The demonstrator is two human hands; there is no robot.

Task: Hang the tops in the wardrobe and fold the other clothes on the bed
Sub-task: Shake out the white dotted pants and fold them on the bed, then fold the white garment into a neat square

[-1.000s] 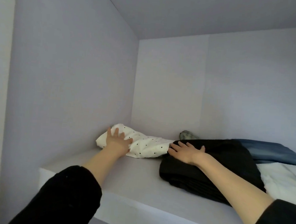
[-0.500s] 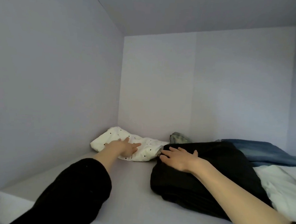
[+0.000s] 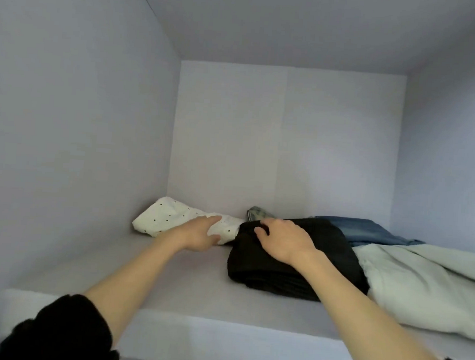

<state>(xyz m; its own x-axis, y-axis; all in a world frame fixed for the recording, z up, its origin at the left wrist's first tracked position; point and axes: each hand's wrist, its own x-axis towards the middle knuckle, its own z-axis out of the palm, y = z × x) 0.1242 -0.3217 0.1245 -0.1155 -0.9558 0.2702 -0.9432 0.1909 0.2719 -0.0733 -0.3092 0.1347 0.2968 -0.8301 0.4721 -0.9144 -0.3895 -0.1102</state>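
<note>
Right hand (image 3: pixel 285 242) grasping the top edge of the folded black garment (image 3: pixel 295 262); left hand (image 3: pixel 199 233), fingers extended, resting on the adjacent white dotted cloth (image 3: pixel 173 217) on the wardrobe shelf (image 3: pixel 168 287).

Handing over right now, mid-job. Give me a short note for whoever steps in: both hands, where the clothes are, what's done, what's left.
Left hand: fingers straight, lying against the white dotted garment at the shelf's back left.
Right hand: on top of the folded black garment, fingertips curled over its far edge.
Behind the black one lies blue denim; a pale garment sprawls to the right, unfolded.
Done: black garment folded and on the shelf.
Left: the pale garment looks unfolded. No hanging tops are in view, so that part cannot be judged.
</note>
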